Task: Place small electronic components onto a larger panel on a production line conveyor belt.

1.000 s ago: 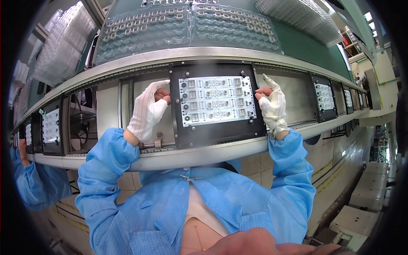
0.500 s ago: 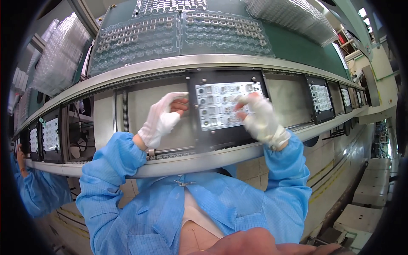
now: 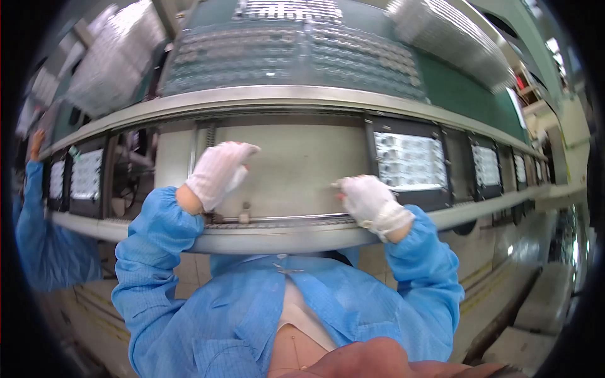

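Note:
My left hand (image 3: 220, 175), in a white glove with bare fingertips, hovers over the left part of the conveyor's open bay. Its fingers reach to the right with the thumb apart below, and I see nothing in it. My right hand (image 3: 373, 203), gloved the same way, is over the conveyor at the lower left corner of a black carrier plate (image 3: 413, 196). Its fingers are curled together; whatever they may hold is too small or blurred to name. A white panel of small circuit boards (image 3: 409, 161) lies on that carrier.
The conveyor's near metal rail (image 3: 283, 238) runs in front of me. More carriers with white panels (image 3: 486, 165) stand right and left (image 3: 86, 175). Beyond the far rail lie clear trays of small metal parts (image 3: 236, 57) and stacked clear trays (image 3: 450, 44). A co-worker's blue sleeve (image 3: 31, 195) shows at left.
The carrier with its panel has shifted right along the conveyor, from between my hands to beyond my right hand. My right hand has come down off the panel, its fingers curling; my left moved slightly left.

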Available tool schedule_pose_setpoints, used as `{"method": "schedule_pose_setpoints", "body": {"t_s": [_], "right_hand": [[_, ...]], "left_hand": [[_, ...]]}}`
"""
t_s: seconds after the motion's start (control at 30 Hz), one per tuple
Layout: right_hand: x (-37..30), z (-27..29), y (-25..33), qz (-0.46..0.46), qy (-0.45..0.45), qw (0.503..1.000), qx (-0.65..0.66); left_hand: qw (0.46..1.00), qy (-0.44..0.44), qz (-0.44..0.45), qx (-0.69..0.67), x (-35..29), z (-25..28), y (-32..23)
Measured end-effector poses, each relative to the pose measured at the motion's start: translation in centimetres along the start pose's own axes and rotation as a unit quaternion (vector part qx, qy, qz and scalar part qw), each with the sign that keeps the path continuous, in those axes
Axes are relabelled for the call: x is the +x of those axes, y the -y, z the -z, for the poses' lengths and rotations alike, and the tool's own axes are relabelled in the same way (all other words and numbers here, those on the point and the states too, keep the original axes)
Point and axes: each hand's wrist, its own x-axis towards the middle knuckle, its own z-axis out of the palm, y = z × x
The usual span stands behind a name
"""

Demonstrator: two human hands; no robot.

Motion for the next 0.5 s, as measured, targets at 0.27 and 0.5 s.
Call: {"method": "schedule_pose_setpoints", "body": {"t_s": [0.27,0.5], "right_hand": [[-2.4,2.0,-6.5,-0.119,-0.012,0.993,-0.006],[4.4,6.7,-10.9,-0.013,-0.277,0.96,0.045]], "left_hand": [[0.842,-0.169,0.351,0.372,-17.2,5.6,13.4],[0.766,-0.17,0.47,0.404,-21.4,7.4,16.6]]}}
